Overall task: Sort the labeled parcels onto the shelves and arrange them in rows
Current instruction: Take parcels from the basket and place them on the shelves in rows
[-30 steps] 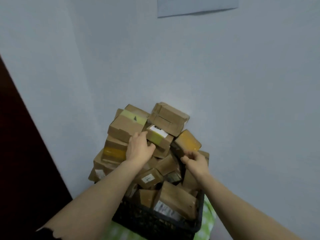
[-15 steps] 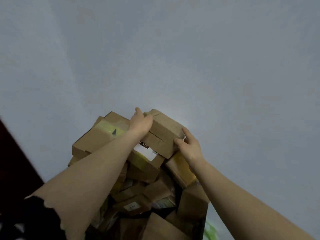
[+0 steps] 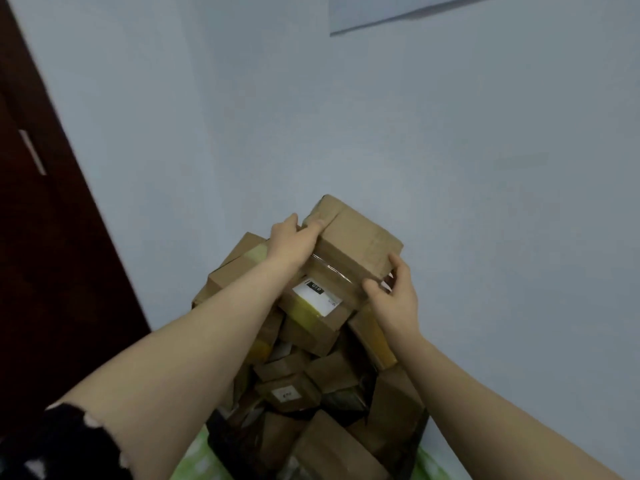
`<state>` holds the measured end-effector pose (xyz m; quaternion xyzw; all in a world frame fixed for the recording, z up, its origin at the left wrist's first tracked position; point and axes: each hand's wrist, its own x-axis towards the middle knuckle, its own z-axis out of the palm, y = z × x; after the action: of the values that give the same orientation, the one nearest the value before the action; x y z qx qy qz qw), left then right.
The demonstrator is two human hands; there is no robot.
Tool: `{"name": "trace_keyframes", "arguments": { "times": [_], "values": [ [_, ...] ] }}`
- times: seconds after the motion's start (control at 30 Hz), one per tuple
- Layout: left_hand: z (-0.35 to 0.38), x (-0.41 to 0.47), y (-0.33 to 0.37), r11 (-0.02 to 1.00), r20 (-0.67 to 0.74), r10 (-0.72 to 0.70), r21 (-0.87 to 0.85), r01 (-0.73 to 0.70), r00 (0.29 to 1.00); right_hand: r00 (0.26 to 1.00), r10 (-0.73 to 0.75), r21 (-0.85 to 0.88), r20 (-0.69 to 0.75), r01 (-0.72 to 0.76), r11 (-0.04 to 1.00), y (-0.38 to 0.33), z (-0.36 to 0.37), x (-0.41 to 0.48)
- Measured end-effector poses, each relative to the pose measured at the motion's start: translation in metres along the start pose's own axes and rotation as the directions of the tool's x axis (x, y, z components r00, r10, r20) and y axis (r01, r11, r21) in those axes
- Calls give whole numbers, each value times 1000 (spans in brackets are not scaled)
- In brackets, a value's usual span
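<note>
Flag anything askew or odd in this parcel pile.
The cardboard parcels are heaped well above the black crate, tilted at mixed angles. The top box, gripped by the left hand and right hand, sits crooked on the heap.

Dim, flat light greyed the wall (image 3: 485,168). Glare streaked the tape (image 3: 327,264) on the box (image 3: 360,244) between the left hand (image 3: 294,240) and right hand (image 3: 394,299); the door (image 3: 52,271) far left of them was blurred.

- Black crate (image 3: 221,434): mostly buried under parcels, cut off at the bottom edge.
- Small parcel (image 3: 289,393): label print too small to read.
- Top parcel (image 3: 356,244): left end covered by left hand (image 3: 294,242).
</note>
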<state>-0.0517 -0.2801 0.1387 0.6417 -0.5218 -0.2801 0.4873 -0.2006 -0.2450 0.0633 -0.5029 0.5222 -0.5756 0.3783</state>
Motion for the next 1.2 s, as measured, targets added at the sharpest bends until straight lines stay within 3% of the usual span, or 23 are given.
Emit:
{"name": "trace_keyframes", "arguments": {
  "times": [0.13,0.3,0.43,0.53,0.7,0.83,1.1,1.2],
  "values": [
    [-31,-32,-1,997,23,8,-80,-6,1000,1000,-6,102,-24,8,995,-17,7,-31],
    [-89,-77,-22,982,-4,-73,-175,71,997,988,139,269,-71,-115,956,-30,23,-81],
    [-135,-120,-50,975,-1,-152,-167,149,988,989,147,270,-4,-140,953,-29,45,-120],
    [-174,-152,-72,947,-2,-236,-224,230,972,967,240,276,87,-255,927,-25,67,-155],
    [-241,-210,-108,848,-46,-406,-390,358,913,850,426,279,311,-510,813,-28,106,-211],
    [-281,-252,-134,806,-120,-447,-485,341,886,753,460,339,471,-636,693,-30,136,-241],
    [-341,-313,-156,755,-237,-503,-589,289,831,600,404,229,690,-711,665,-34,172,-276],
    [-348,-330,-155,758,-345,-529,-603,249,776,582,419,127,697,-675,727,-42,183,-292]
  ]
}}
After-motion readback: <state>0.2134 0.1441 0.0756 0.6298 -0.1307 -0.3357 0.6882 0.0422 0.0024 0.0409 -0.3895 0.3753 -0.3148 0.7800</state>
